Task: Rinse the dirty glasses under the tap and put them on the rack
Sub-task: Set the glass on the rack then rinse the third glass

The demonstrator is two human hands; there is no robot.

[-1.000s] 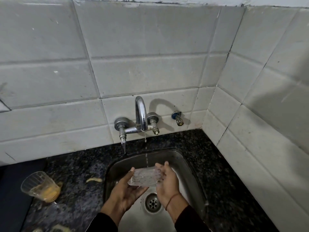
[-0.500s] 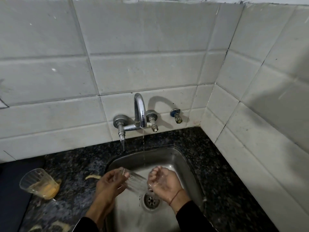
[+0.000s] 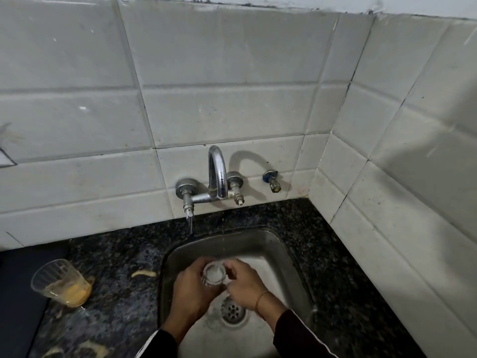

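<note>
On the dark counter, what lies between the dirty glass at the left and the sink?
In the head view, one pale food scrap lies on the speckled counter between the dirty glass and the sink rim; the rest of that stretch looks bare.

Both hands, the left point(image 3: 192, 290) and the right point(image 3: 245, 288), filled the middle of the sink point(image 3: 281, 251), gripping a glass point(image 3: 213, 273) held mouth-up above the drain point(image 3: 233, 310). The tap point(image 3: 218, 174) arched over the sink's back edge, with open air between spout and glass. A wall point(image 3: 400, 177) closed in the right side. On the counter point(image 3: 121, 254) to the left, a dirty glass point(image 3: 60, 282) lay tilted near a peel point(image 3: 143, 273); bare counter lay between them and the sink.
</note>
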